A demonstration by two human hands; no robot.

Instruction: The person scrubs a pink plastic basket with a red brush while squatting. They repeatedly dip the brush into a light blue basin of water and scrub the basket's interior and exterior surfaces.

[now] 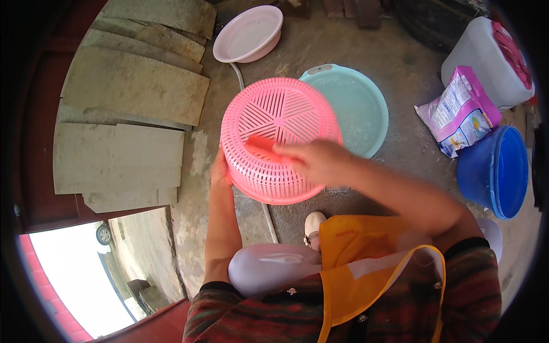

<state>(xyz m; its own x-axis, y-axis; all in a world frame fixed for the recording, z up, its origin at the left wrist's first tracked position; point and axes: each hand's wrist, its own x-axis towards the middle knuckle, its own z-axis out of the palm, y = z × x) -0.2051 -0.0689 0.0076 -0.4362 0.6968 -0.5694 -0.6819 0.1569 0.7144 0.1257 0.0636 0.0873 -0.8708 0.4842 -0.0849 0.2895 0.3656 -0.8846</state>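
A pink plastic strainer basket (279, 121) is held in front of me with its slotted base facing up. My left hand (221, 168) grips it at the left side near the rim, and some fingers are hidden behind it. In my right hand (319, 162) is a red-orange object, perhaps a brush or sponge (260, 147), pressed against the edge of the basket's base. That hand is slightly blurred. Behind the basket, a light-green plastic basin (377, 120) holds cloudy water and is partly covered by it.
A pale pink basin (274, 40) stands farther off beside a grey hose (269, 221). To the right are a blue bucket (476, 171), a purple detergent bag (469, 100) bearing writing, and a white jerrycan (461, 47). Flat boards (128, 85) lie at left.
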